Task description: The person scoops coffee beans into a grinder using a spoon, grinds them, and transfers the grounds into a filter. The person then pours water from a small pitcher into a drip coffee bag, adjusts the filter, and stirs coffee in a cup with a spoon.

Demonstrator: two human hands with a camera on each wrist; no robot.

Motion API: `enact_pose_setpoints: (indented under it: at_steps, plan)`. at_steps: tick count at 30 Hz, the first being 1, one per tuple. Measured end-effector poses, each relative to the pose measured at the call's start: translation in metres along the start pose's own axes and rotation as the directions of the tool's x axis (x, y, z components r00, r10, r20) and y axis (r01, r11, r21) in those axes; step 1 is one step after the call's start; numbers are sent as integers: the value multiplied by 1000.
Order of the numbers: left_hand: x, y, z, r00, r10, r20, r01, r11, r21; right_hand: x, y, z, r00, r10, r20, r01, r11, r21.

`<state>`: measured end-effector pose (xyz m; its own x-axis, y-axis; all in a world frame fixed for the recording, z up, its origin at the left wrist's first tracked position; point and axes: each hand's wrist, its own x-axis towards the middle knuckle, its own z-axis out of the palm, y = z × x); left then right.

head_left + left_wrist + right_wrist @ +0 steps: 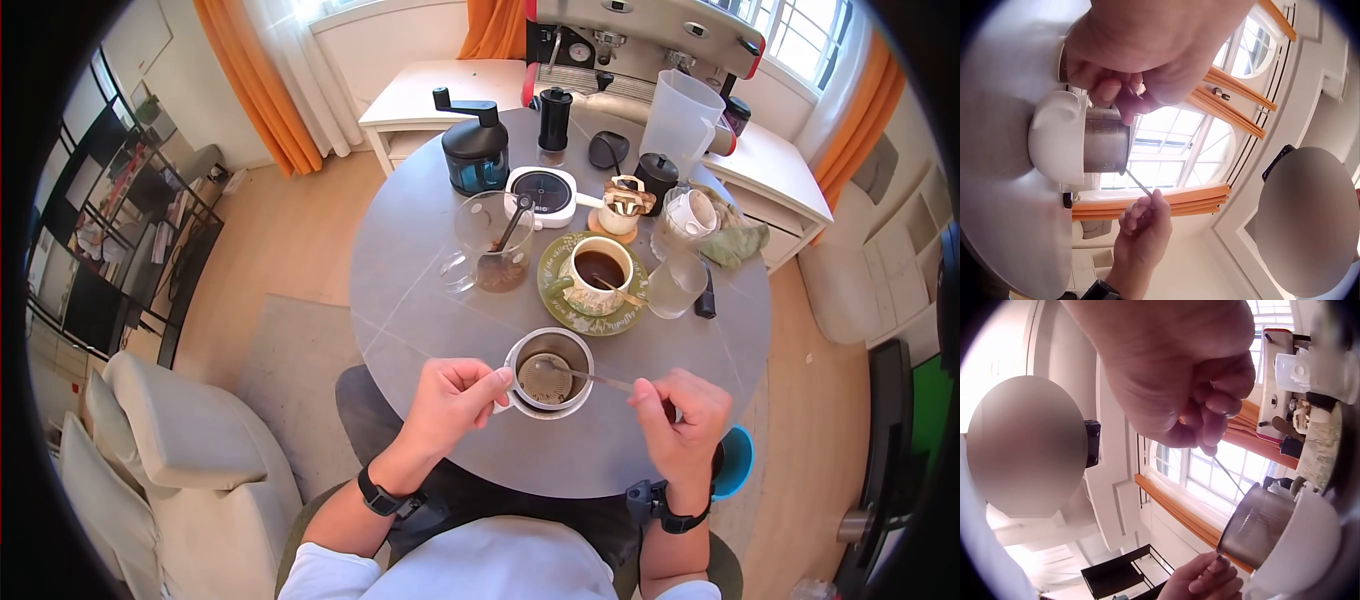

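Note:
A white mug [1054,145] with a side handle stands near the table's front edge. A metal strainer basket [556,352] with tiny holes sits in it, its wall [1105,140] rising above the mug. My left hand [455,400] pinches the strainer's rim at the left with thumb and curled fingers. Between the thumb and fingers of my right hand [682,415] is a thin metal spoon [600,379], slanting down so that its bowl lies inside the strainer. Behind the mug, a patterned cup [590,290] of dark liquid rests on a green saucer [560,315], with another spoon in it.
A glass pitcher [485,235] stands behind on the left, near a white scale [541,195] and a hand-crank grinder [475,150]. To the right are a clear glass [676,285] and a green cloth [735,240]. A blue bin [736,462] is below the table's right edge.

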<state>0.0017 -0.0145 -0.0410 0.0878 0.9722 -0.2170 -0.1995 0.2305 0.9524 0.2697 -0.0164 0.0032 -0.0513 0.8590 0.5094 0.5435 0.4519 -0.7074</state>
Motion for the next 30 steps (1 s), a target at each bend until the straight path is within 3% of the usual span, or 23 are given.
enact_pose_setpoints:
  at_steps: [6,10,12,13,15,18,22,24,30]
  plan:
    - [1,7,-2,997,74,16,-76,964,256,9,-6,0,991,-7,134,12,999,-34]
    - [-9,-19,-23,985,163,-56,-143,954,264,0,28,-7,994,38,102,-39,999,15]
    - [-17,-20,-21,1000,15,5,-16,959,283,-7,59,0,936,348,49,-345,883,319]
    - [-18,-20,-18,1000,28,-7,-25,956,294,-5,66,-1,941,336,51,-333,882,335]
    - [-19,-22,-11,985,-81,153,43,970,239,0,80,-2,844,523,118,-525,764,376]
    - [-14,-24,-10,969,-135,206,77,961,267,-1,91,-2,846,526,90,-513,756,406]
    - [-20,-17,-22,960,-228,164,172,940,296,-2,92,-2,840,538,63,-504,733,458]
    - [-31,-18,-39,952,-276,134,267,960,84,-2,91,-4,841,536,69,-504,732,460]
    - [-68,-17,-105,975,-187,-119,174,978,-111,-5,94,-4,855,512,81,-488,744,456]
